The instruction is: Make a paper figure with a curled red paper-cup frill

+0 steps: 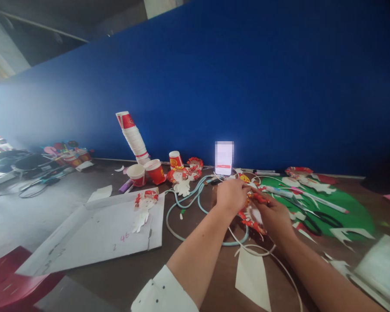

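Observation:
My left hand and my right hand meet above the table, fingers closed on a red-and-white paper cut-out figure. It looks like the other cup-paper figures here; my fingers cover its upper part. Under my hands run a pale blue cable and a white cable. A cream piece of paper lies below them on the table. Just right of my right hand, scissors with black handles and a marker rest on a green round sheet.
A tall leaning stack of paper cups stands by the blue partition, near two open cups. Another paper figure lies on a white board at left. A lit phone stands upright behind my hands. Paper scraps are scattered around.

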Available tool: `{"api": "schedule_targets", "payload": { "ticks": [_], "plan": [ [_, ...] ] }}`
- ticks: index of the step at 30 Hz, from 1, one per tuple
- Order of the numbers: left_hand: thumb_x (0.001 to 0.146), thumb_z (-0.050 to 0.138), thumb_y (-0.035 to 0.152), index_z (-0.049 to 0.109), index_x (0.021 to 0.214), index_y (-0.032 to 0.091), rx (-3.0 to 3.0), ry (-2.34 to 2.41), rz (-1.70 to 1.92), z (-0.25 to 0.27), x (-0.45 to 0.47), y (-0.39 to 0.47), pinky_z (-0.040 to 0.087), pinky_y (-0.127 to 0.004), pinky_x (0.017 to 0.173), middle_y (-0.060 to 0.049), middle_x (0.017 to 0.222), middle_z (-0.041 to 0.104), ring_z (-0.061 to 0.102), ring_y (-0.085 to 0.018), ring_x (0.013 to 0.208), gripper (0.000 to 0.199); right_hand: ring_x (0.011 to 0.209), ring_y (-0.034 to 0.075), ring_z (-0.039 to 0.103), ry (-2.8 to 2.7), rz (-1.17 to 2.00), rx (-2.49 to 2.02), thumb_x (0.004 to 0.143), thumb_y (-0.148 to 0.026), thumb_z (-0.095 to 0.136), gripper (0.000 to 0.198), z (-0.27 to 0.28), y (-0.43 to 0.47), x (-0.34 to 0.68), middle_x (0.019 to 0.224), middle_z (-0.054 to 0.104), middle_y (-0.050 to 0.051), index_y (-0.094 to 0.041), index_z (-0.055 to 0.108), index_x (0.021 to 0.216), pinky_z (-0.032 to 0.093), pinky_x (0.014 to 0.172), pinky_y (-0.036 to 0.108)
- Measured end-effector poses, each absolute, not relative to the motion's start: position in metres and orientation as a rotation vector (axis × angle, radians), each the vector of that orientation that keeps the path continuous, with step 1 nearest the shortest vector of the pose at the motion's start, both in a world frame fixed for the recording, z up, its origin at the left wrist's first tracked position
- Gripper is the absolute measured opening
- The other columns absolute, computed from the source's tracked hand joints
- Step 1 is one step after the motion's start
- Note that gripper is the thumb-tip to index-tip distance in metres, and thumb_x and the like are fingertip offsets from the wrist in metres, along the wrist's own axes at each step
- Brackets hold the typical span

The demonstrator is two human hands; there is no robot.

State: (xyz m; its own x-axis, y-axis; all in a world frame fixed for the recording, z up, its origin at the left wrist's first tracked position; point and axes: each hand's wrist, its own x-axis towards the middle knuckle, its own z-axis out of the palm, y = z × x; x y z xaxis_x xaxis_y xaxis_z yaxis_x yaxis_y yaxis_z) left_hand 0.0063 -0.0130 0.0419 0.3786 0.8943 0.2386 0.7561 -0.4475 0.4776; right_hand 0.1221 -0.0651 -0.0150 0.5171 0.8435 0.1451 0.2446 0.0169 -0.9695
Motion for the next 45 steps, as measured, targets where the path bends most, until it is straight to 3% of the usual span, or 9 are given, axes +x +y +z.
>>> {"api": "schedule_targets", "payload": {
  "ticks": [12, 18, 25, 37, 45],
  "plan": [
    [0.081, 0.057, 0.032, 0.068, 0.082, 0.023, 2.366, 1.380, 0.870, 0.030, 0.011, -0.011, 0.047, -0.029, 0.079, -0.001, 0.089, 0.069, 0.062, -0.018, 0.084, 0.014, 0.091, 0.026, 0.064, -0.964, 0.621, -1.562, 0.068, -0.035, 0.060, 0.039, -0.009, -0.065, 0.123, 0.095, 0.073, 0.007, -0.017, 0.073, 0.099, 0.046, 0.080, 0.036],
    [0.082, 0.057, 0.030, 0.067, 0.081, 0.022, 2.472, 1.327, 0.878, 0.028, 0.011, -0.010, 0.046, -0.030, 0.079, -0.002, 0.087, 0.068, 0.061, -0.019, 0.085, 0.013, 0.081, 0.025, 0.064, -0.842, 0.686, -1.632, 0.067, -0.042, 0.061, 0.040, -0.006, -0.064, 0.125, 0.086, 0.073, 0.008, -0.015, 0.073, 0.095, 0.047, 0.068, 0.032],
    [0.082, 0.056, 0.028, 0.067, 0.084, 0.019, 2.642, 1.287, 0.852, 0.030, 0.011, -0.013, 0.046, -0.032, 0.080, -0.004, 0.087, 0.068, 0.060, -0.021, 0.086, 0.014, 0.074, 0.023, 0.064, -0.881, 0.689, -1.557, 0.068, -0.049, 0.062, 0.041, -0.005, -0.064, 0.128, 0.072, 0.071, 0.007, -0.015, 0.075, 0.088, 0.046, 0.066, 0.030],
    [0.082, 0.057, 0.025, 0.068, 0.081, 0.018, 2.721, 1.170, 0.863, 0.028, 0.008, -0.011, 0.045, -0.032, 0.079, -0.005, 0.085, 0.069, 0.060, -0.021, 0.086, 0.014, 0.082, 0.026, 0.065, -0.852, 0.682, -1.582, 0.065, -0.051, 0.064, 0.042, 0.005, -0.067, 0.125, 0.082, 0.073, 0.008, -0.016, 0.074, 0.087, 0.047, 0.069, 0.032],
    [0.085, 0.050, 0.024, 0.071, 0.091, 0.022, 2.620, 1.081, 0.823, 0.029, 0.008, -0.012, 0.046, -0.030, 0.079, -0.004, 0.084, 0.070, 0.062, -0.019, 0.083, 0.022, 0.075, 0.023, 0.064, -0.904, 0.639, -1.584, 0.069, -0.052, 0.061, 0.039, 0.000, -0.065, 0.131, 0.077, 0.072, 0.007, -0.017, 0.073, 0.083, 0.047, 0.068, 0.030]
  ]
}}
